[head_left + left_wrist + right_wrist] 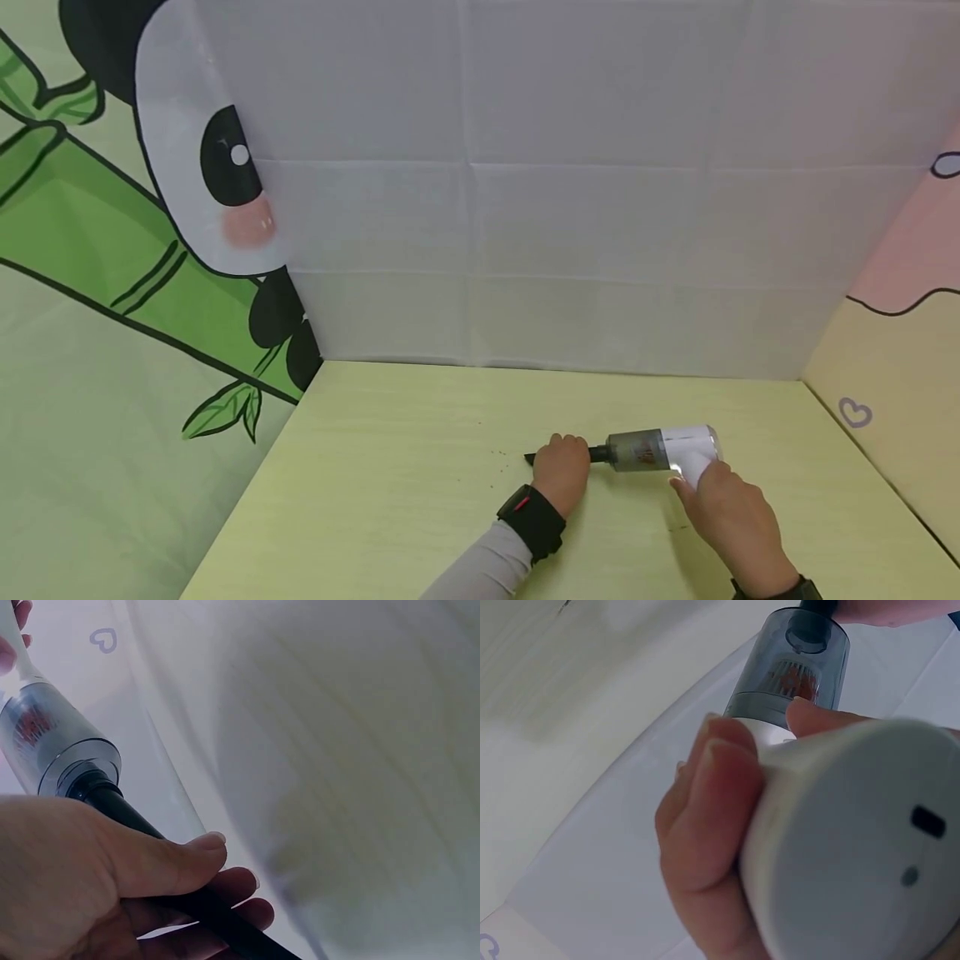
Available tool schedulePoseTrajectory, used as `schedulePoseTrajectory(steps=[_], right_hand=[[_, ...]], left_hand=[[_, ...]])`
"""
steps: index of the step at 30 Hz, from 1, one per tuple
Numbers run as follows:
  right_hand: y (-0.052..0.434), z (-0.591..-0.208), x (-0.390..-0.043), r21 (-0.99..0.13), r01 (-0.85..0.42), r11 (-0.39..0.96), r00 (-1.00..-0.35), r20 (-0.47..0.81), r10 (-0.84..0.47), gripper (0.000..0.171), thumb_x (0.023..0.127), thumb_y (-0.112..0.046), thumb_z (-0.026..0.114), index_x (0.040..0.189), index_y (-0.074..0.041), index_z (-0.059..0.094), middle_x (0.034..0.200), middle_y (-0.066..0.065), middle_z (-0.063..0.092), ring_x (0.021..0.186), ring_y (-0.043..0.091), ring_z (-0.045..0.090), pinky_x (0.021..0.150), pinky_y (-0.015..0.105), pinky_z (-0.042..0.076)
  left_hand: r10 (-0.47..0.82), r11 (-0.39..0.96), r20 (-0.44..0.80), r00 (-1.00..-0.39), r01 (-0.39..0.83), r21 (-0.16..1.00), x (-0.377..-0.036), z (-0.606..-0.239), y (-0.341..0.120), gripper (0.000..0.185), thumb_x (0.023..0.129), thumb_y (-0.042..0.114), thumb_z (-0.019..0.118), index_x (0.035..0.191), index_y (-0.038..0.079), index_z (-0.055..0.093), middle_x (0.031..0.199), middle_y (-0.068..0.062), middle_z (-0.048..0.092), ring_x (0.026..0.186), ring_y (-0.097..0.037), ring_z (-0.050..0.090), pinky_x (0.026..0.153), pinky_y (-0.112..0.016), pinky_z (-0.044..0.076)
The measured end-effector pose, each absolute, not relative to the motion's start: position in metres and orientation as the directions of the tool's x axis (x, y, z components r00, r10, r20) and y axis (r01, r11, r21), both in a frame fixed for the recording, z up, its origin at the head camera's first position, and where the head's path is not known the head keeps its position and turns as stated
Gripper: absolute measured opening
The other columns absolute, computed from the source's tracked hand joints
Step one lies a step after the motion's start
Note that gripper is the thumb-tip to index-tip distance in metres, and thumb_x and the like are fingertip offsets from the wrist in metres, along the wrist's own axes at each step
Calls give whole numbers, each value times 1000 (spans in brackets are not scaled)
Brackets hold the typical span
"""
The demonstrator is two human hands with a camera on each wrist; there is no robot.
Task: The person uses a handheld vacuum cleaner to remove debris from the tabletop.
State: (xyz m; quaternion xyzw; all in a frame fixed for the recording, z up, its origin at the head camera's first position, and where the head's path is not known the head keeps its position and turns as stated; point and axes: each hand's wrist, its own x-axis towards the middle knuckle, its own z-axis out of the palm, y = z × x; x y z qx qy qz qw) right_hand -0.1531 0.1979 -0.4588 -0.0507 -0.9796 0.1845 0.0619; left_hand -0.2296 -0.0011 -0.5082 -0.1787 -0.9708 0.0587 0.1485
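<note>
White and smoky see-through plastic, by its look, makes up the handheld vacuum point(649, 448), which we find over the table point(360, 517) between four and five o'clock of the head view's centre. Its black nozzle point(599, 454) aims at nine o'clock, toward scattered dark specks point(503, 452); whether the tip touches the tabletop, we cannot tell. The left hand point(561, 472) has the nozzle in a narrow grip, and the right hand point(738, 518) wraps the handle point(694, 473), which drops toward five o'clock.

We judge the tool stiff, fairly light, heaviest at the handle side, and smooth enough to twist in a loose grasp; the clear cup point(75, 724) seems likeliest to crack. We would bear the weight by the handle and steer at the nozzle.

Our head view hides most left fingers point(255, 913); the left wrist view shows them curled beneath the nozzle, thumb point(169, 862) above. Only the right wrist view gives us a dark slot point(928, 822), between three and four o'clock.
</note>
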Motion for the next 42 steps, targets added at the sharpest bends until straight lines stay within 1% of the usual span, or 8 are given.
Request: schedulePoseTrajectory(steps=[7, 18, 27, 36, 42], right_hand=[[196, -459, -155, -372, 75, 925, -986, 111, 124, 51, 95, -30, 68, 87, 16, 48, 67, 14, 53, 53, 25, 49, 44, 40, 42], [194, -461, -163, -367, 53, 929, -987, 124, 105, 49, 95, -30, 69, 83, 13, 48, 65, 12, 51, 51, 23, 48, 43, 38, 41], [190, -460, -169, -376, 70, 924, -990, 87, 111, 49, 96, -32, 67, 86, 14, 49, 67, 12, 51, 54, 24, 49, 45, 37, 41], [185, -459, -170, -372, 53, 927, -989, 111, 102, 49, 95, -31, 69, 84, 14, 49, 66, 13, 51, 53, 24, 49, 44, 38, 41], [184, -459, -171, -378, 75, 923, -990, 79, 113, 50, 96, -31, 67, 87, 14, 50, 67, 13, 52, 55, 24, 50, 45, 38, 42]], left_hand=[[364, 930, 273, -890, 330, -162, -232, -507, -2, 6, 93, 23, 73, 91, 17, 71, 79, 1, 63, 73, -13, 58, 58, -23, 50], [349, 936, 280, -894, 318, -150, -237, -507, -6, 6, 93, 22, 74, 93, 17, 72, 81, 1, 64, 75, -14, 59, 60, -24, 51], [327, 943, 272, -905, 291, -163, -239, -509, -9, 6, 94, 23, 73, 94, 17, 72, 82, 1, 64, 76, -14, 59, 60, -24, 51], [317, 946, 249, -915, 287, -151, -241, -508, -13, 8, 94, 22, 73, 97, 15, 72, 84, 0, 64, 79, -15, 60, 66, -24, 53], [308, 949, 229, -923, 280, -147, -243, -510, -14, 9, 95, 22, 72, 99, 15, 71, 84, 0, 64, 81, -15, 61, 68, -25, 53]])
